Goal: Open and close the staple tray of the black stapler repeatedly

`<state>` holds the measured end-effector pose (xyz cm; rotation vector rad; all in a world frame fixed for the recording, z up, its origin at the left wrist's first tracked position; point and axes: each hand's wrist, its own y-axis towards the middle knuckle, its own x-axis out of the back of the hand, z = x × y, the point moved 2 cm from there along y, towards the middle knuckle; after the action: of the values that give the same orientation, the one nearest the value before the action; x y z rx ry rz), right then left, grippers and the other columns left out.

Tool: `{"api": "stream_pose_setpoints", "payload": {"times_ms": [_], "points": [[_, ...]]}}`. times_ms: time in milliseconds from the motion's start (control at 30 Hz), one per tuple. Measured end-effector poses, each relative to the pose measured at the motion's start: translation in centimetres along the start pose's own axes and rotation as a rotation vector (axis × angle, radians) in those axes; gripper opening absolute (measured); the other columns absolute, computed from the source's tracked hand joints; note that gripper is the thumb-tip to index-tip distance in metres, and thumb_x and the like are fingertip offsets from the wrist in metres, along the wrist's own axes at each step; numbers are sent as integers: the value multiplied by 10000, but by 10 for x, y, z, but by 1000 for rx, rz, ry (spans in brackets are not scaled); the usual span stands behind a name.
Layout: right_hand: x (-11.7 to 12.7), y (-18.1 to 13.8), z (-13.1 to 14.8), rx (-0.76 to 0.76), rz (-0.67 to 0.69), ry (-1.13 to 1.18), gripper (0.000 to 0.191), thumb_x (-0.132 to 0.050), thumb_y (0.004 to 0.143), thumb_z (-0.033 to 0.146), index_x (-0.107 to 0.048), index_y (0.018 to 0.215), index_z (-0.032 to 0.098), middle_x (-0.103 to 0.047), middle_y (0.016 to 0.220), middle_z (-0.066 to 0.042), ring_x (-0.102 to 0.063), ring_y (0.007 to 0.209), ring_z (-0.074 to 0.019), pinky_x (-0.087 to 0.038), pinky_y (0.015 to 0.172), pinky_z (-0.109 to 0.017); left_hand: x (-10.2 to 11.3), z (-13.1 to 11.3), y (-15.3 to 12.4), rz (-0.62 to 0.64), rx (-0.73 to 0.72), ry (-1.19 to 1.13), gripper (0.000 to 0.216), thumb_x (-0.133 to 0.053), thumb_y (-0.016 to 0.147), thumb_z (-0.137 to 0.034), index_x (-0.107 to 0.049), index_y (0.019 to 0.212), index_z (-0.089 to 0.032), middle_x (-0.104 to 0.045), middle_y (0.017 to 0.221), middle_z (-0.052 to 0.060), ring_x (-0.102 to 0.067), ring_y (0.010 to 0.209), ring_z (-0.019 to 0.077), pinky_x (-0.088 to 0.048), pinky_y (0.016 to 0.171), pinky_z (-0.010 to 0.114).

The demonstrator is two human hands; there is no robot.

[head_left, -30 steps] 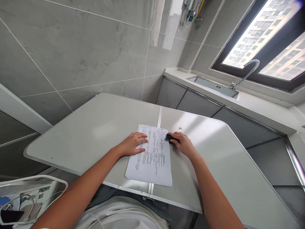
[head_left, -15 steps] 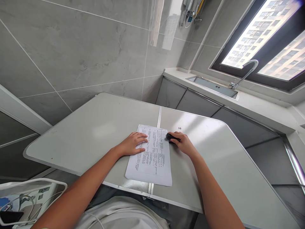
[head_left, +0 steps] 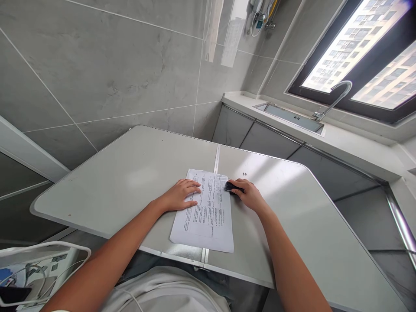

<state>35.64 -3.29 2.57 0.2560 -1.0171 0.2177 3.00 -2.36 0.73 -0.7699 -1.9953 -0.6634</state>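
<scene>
A printed sheet of paper (head_left: 206, 216) lies on the grey table (head_left: 130, 173), across the seam between its two halves. My left hand (head_left: 180, 195) rests flat on the sheet's left edge, fingers stretched out. My right hand (head_left: 248, 196) is closed on a small black object (head_left: 230, 186) at the sheet's upper right corner; what the object is cannot be made out.
A sink (head_left: 289, 116) with a curved tap (head_left: 334, 99) sits on the counter at the back right under a window (head_left: 360, 56). Tiled wall rises behind the table. White cables and a white device (head_left: 39, 273) lie at the lower left.
</scene>
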Motion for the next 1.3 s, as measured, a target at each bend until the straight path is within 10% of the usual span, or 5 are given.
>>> {"api": "stream_pose_setpoints", "payload": {"times_ms": [500,767,1000,1167,1300], "points": [[-11,5,33,-32,51,-447,352,-499,898,31,-708,1060,263,-685,1094,-78,-572,1024,-266,-382,834,-388,-2,2,0,-19,-15,-3,379,-676,916,-455,-681,1259,-294,-590,1472,52,-494,1383,313,-333,1178,517],[12,-5,7,11,32,-111,342,-550,934,185,-617,1249,301,-695,1109,-38,-599,1014,-233,-435,847,-340,1,0,0,-5,-6,8,365,-665,929,-445,-669,1263,-301,-585,1474,53,-501,1384,299,-348,1169,514],[26,-11,-20,-461,-144,-238,213,-569,834,112,-619,1013,216,-681,957,-78,-605,879,-251,-382,664,-298,0,1,0,4,-6,12,372,-654,936,-465,-664,1273,-305,-580,1476,53,-499,1388,295,-354,1170,513],[13,-3,13,-341,-462,-174,214,-546,890,197,-591,1099,201,-677,1057,-120,-602,1004,-291,-439,771,-346,-2,3,2,-84,18,-14,280,-521,1016,-387,-669,1226,-276,-631,1403,51,-548,1322,259,-406,1127,460],[-20,4,70,-139,-320,75,191,-560,897,242,-581,1087,232,-693,1035,-80,-632,938,-256,-474,797,-350,3,7,2,-265,148,-28,286,-380,1048,-254,-661,1101,-238,-692,1203,59,-606,1131,234,-442,1022,432]]}}
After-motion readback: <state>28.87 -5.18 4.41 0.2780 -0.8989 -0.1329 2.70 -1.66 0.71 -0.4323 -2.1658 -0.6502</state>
